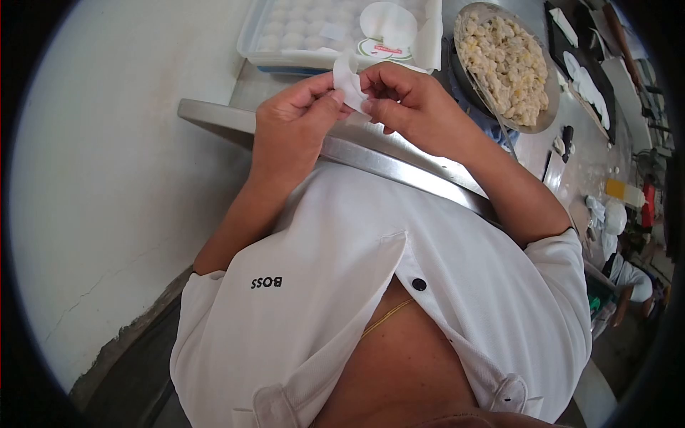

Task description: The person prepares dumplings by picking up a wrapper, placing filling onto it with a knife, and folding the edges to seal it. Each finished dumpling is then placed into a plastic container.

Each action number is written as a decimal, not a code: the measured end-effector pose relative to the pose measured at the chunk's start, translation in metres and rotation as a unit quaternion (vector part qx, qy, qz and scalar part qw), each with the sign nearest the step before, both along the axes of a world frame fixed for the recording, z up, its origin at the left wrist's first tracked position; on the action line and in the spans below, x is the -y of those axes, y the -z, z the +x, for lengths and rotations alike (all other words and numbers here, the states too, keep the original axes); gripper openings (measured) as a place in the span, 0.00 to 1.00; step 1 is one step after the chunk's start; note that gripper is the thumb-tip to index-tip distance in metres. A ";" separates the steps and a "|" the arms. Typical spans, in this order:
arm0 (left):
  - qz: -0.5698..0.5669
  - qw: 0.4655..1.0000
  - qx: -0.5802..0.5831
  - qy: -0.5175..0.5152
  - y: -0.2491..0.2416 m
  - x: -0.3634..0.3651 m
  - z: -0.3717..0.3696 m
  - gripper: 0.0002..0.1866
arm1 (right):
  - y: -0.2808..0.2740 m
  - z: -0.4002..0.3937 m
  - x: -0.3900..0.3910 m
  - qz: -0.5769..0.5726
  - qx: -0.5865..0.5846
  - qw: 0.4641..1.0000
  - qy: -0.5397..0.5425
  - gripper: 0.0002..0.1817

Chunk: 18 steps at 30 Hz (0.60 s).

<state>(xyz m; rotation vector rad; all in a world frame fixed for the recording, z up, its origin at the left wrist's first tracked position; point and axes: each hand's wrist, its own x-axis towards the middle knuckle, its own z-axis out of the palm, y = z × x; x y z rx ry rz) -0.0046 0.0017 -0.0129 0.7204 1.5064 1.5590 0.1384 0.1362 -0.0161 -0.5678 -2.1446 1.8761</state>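
A thin white dumpling wrapper [347,80] is held up between both hands, bent into a curve. My left hand [294,123] pinches its left side between thumb and fingers. On the other side, my right hand [414,103] has thumb and curled fingers closed at its edge. Whether any filling sits inside the fold is hidden. Just beyond the hands is a plastic tray [246,44] with rows of round white dumplings [296,25]. White round wrappers [389,23] and a printed green-and-red label [385,50] lie on top of it.
Right of the tray stands a metal bowl [548,114] of chunky pale filling [503,68]. Farther right are a dark board [596,64] with white pieces, a knife [554,170] and a yellow container [623,191]. The steel table edge [399,167] runs below my hands; a wall [121,143] is left. Another person [631,278] is far right.
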 end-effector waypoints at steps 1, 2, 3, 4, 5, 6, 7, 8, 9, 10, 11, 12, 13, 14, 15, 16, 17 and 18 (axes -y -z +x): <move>-0.004 1.000 -0.001 -0.003 0.000 0.000 -0.001 0.15 | 0.002 0.000 -0.001 -0.017 0.001 1.000 -0.009 0.13; -0.008 1.000 -0.002 -0.007 0.001 0.000 -0.001 0.15 | 0.003 0.000 -0.002 -0.034 0.002 0.999 -0.018 0.13; -0.008 1.000 -0.002 -0.008 0.001 0.001 -0.002 0.15 | 0.002 0.000 -0.001 -0.034 0.002 0.999 -0.019 0.13; -0.008 1.000 -0.006 -0.008 0.000 0.001 -0.002 0.15 | 0.002 -0.001 0.000 -0.024 -0.008 1.000 -0.013 0.13; -0.009 1.000 -0.010 -0.008 0.000 0.001 -0.003 0.15 | 0.001 -0.001 0.001 -0.014 -0.018 1.000 -0.008 0.13; -0.009 1.000 -0.010 -0.008 0.001 0.002 -0.003 0.15 | -0.001 -0.001 0.002 -0.014 -0.018 1.000 -0.008 0.13; -0.015 1.000 -0.017 -0.006 0.002 0.002 -0.003 0.14 | -0.004 -0.001 0.002 -0.017 -0.003 1.000 -0.003 0.12; -0.020 1.000 -0.024 -0.005 0.002 0.003 -0.003 0.14 | -0.006 -0.001 0.001 -0.020 0.012 1.000 0.002 0.12; -0.019 1.000 -0.024 -0.005 0.001 0.003 -0.003 0.14 | -0.005 -0.001 0.001 -0.020 0.012 1.000 0.002 0.12; -0.038 0.999 -0.027 0.003 -0.001 0.003 -0.002 0.14 | -0.003 -0.002 0.001 0.010 -0.002 1.000 0.013 0.11; -0.057 0.998 -0.029 0.010 -0.002 0.003 -0.001 0.14 | -0.002 -0.002 0.000 0.040 -0.016 0.999 0.025 0.11; -0.056 0.998 -0.030 0.011 -0.002 0.003 -0.001 0.14 | -0.003 -0.002 -0.001 0.040 -0.017 0.999 0.026 0.11; -0.049 0.998 -0.028 0.019 -0.002 0.004 0.000 0.14 | -0.005 -0.002 -0.001 -0.009 -0.009 1.000 0.021 0.10; -0.042 0.998 -0.027 0.026 -0.002 0.004 0.001 0.14 | -0.007 -0.002 -0.001 -0.059 -0.001 0.998 0.015 0.10; -0.042 0.998 -0.027 0.027 0.000 0.003 0.002 0.14 | -0.006 -0.002 -0.004 -0.058 -0.002 0.998 0.016 0.10; -0.016 1.000 -0.009 0.021 0.002 0.003 0.003 0.14 | -0.005 -0.001 -0.009 -0.093 0.009 0.996 0.010 0.10; 0.009 1.000 0.008 0.015 0.003 0.003 0.003 0.14 | -0.004 -0.001 -0.012 -0.129 0.019 0.992 0.004 0.10; 0.009 1.000 0.008 0.015 0.002 0.003 0.002 0.14 | -0.002 -0.002 -0.012 -0.128 0.018 0.992 0.004 0.10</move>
